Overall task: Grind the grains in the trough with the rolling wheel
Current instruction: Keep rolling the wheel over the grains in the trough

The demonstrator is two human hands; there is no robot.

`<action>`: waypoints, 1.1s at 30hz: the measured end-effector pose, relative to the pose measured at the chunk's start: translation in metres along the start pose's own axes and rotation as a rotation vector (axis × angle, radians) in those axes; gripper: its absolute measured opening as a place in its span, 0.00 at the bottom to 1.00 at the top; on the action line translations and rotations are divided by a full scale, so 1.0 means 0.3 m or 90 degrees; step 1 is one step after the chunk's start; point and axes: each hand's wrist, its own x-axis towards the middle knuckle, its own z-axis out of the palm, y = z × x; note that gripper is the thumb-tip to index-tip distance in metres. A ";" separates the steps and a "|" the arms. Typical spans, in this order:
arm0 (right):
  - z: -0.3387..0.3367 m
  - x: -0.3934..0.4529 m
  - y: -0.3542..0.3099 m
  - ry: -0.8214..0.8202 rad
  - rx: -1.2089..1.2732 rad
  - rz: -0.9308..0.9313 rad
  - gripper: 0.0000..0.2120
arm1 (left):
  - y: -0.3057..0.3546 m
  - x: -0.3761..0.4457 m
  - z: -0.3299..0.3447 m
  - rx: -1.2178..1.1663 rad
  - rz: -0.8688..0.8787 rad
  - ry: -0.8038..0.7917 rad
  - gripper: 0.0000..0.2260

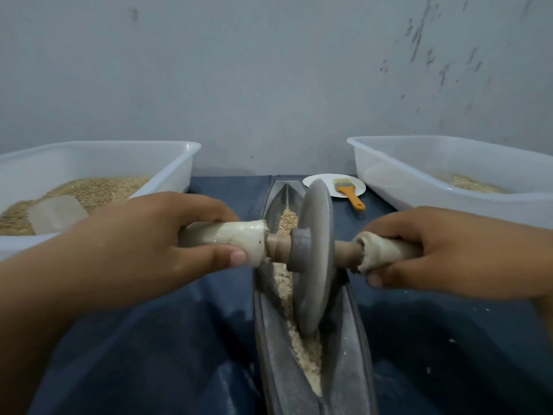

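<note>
Nearest the camera, the long grey metal boat-shaped trough (pixel 350 339) runs away from the viewer over a dark blue cloth (pixel 149 339) spread on the tabletop. In its narrow groove lie the pale tan grains (pixel 302 351), crushed and mealy at the near end and looking more whole at the far end, beyond the wheel. The grey disc-shaped rolling wheel (pixel 314 259) stands upright on edge in the groove, its rim bedded in the grains, with a wooden axle wrapped in cream cloth at both ends.

The left hand (pixel 143 247) grips the left wrapped handle (pixel 227 238), fingers (pixel 191 205) curled over the top and thumb underneath. The right hand (pixel 443 253) grips the right handle (pixel 386 253) in the same way.

The step in hand seems to be rolling the wheel back and forth along the groove. To do it well, both hands should bear down equally so the disc stays upright and does not ride up one wall; strokes should reach the far end, where the coarser grains sit, and stop short of the tips so nothing spills onto the cloth.

To the left stands a white plastic tub (pixel 167 163) heaped with grain and holding a translucent scoop (pixel 57 214); to the right a second white plastic tub (pixel 419 175) holds a thinner layer. Between it and the trough, a white plate (pixel 321 182) carries an orange-handled brush (pixel 348 191).
</note>
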 end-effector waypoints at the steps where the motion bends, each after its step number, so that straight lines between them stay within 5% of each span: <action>1: 0.016 0.024 0.003 0.050 -0.010 0.005 0.22 | -0.002 0.010 0.018 0.010 -0.017 0.011 0.22; 5: 0.063 0.076 -0.002 0.218 -0.116 0.003 0.11 | -0.003 0.034 0.061 0.014 -0.049 0.027 0.24; 10: 0.001 0.003 -0.004 0.032 0.004 0.034 0.26 | -0.008 0.008 -0.003 -0.042 -0.016 -0.026 0.24; 13: -0.012 -0.019 -0.004 -0.035 0.050 0.029 0.25 | -0.006 0.000 -0.017 -0.050 0.006 -0.029 0.24; 20: 0.053 0.065 -0.005 0.220 -0.092 0.069 0.16 | -0.007 0.033 0.049 -0.031 -0.049 0.031 0.21; 28: -0.019 -0.028 0.005 -0.044 0.027 0.039 0.28 | 0.004 -0.011 -0.025 -0.038 0.017 -0.011 0.24; 33: 0.040 0.048 0.003 0.161 -0.053 0.053 0.16 | 0.001 0.024 0.043 0.000 -0.040 0.034 0.21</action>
